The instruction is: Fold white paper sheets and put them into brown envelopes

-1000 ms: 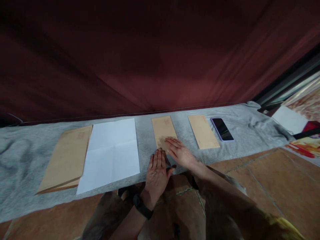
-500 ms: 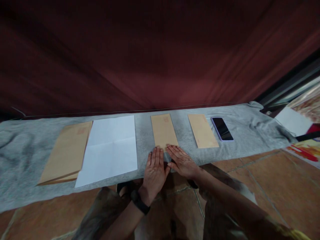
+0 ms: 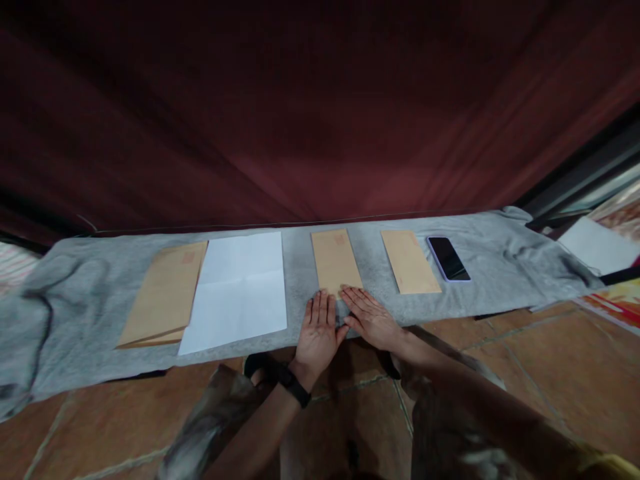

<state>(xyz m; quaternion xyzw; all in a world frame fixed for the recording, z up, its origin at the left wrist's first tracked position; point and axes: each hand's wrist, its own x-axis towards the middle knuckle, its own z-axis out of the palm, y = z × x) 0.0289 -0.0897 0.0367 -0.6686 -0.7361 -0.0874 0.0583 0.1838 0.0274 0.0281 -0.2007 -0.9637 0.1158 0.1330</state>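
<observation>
A brown paper envelope (image 3: pixel 337 259) lies flat on the grey cloth in front of me, with faint red print near its top right. My left hand (image 3: pixel 319 331) rests palm down, its outstretched fingertips over the envelope's lower left corner. Flat across the lower right corner lie the fingers of my right hand (image 3: pixel 371 320). Both thumbs point inward and nearly meet just below the envelope. The hands cover its near edge. To the right sits a second brown envelope (image 3: pixel 411 262). On the left, a sheet of white paper (image 3: pixel 240 287) with faint creases partly overlaps some larger brown envelopes (image 3: pixel 165 290).
A phone (image 3: pixel 449 259) with a purple case lies right of the second envelope. The grey cloth (image 3: pixel 510 267) covers a long narrow surface, a dark red curtain (image 3: pixel 320 133) hanging behind it. Tiled floor (image 3: pixel 575 373) shows in front. White paper (image 3: pixel 600 245) and colourful print (image 3: pixel 615 303) are at far right.
The view has shifted slightly, so everything on the cloth appears a little further right. Both hands remain flat on the envelope's near end, with little visible movement against it.
</observation>
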